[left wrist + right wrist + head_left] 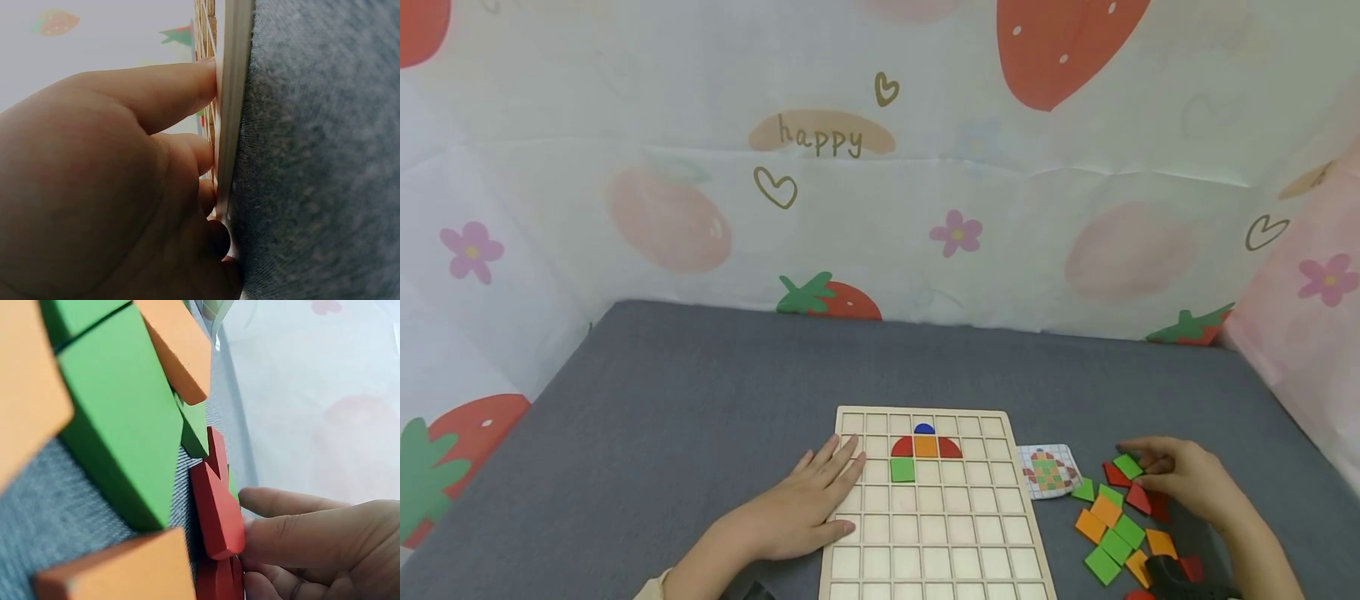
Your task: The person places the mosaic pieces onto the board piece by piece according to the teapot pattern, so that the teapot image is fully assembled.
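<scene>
A wooden grid board (928,529) lies on the grey cloth. My left hand (801,500) rests spread on its left edge; in the left wrist view, fingertips (203,81) touch the rim. Near its top sit a blue half-round piece (924,428), an orange square (926,447), two red curved pieces (902,447) and a green square (902,470). To the right, my right hand (1187,475) has thumb and index finger around a green block (1127,466) at the far end of a loose pile. Red blocks (219,515) lie beside the thumb in the right wrist view.
A pattern card (1049,471) lies against the board's right edge. Several loose green (1103,565), orange (1091,525) and red blocks are scattered beside it. A dark object (1183,579) covers part of the pile in front. A printed curtain (850,225) hangs behind the table.
</scene>
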`<state>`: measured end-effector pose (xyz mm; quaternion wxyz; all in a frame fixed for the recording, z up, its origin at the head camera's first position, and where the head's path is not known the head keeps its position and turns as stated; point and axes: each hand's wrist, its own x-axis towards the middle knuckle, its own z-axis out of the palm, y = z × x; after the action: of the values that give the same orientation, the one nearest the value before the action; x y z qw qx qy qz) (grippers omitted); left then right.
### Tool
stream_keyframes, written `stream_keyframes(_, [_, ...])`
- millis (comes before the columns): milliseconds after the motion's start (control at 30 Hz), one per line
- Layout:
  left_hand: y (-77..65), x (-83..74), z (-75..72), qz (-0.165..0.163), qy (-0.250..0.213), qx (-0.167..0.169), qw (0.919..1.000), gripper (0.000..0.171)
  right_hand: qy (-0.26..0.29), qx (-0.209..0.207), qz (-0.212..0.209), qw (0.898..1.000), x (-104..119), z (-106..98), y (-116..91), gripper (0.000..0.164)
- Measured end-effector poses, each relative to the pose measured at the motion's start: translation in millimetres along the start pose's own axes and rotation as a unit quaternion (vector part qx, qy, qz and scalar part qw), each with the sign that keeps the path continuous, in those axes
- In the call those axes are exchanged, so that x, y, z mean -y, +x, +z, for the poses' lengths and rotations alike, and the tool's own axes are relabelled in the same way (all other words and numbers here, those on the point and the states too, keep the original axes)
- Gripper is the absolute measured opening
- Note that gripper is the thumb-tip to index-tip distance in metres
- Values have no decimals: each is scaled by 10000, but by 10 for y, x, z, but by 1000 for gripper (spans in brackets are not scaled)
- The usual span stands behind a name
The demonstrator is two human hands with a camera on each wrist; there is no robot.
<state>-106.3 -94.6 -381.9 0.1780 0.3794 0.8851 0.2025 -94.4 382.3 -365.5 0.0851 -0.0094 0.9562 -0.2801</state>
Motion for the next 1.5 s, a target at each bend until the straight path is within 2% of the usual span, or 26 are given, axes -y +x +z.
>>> stream_keyframes(267, [-26, -35, 92, -4, -78, 56, 10000, 71, 74, 39, 535, 9985, -32, 11, -90, 30])
stream_keyframes(367, [-25, -34, 97, -23, -78, 127, 9999, 71, 48, -13, 545, 9985, -37, 4, -117, 26])
stream_keyframes(500, [14, -6, 11, -14, 59, 64, 10000, 71, 61, -336, 318, 9989, 10, -72, -91, 23])
stream_keyframes(667, [39, 12, -107, -13, 197, -22, 9998, 70, 268, -874, -30, 9958, 156, -170, -46, 28])
stream_keyframes(833, [27, -6, -101, -26, 193, 38, 9998, 70, 415, -1049, -451, 9926, 358, -183, -52, 27])
stream_keyframes(1167, [17, -30, -26, -19, 86, 136, 9999, 69, 731, -650, -609, 9933, 967, -55, 70, 23])
stream_keyframes(1333, [26, -20, -4, -31, 112, 138, 9998, 68, 884, -353, -677, 9932, 1182, 85, 174, 20])
stream_keyframes(1500, [29, -21, -15, -101, 185, 103, 9997, 69, 1276, -30, -947, 9873, 1361, 282, 291, 15])
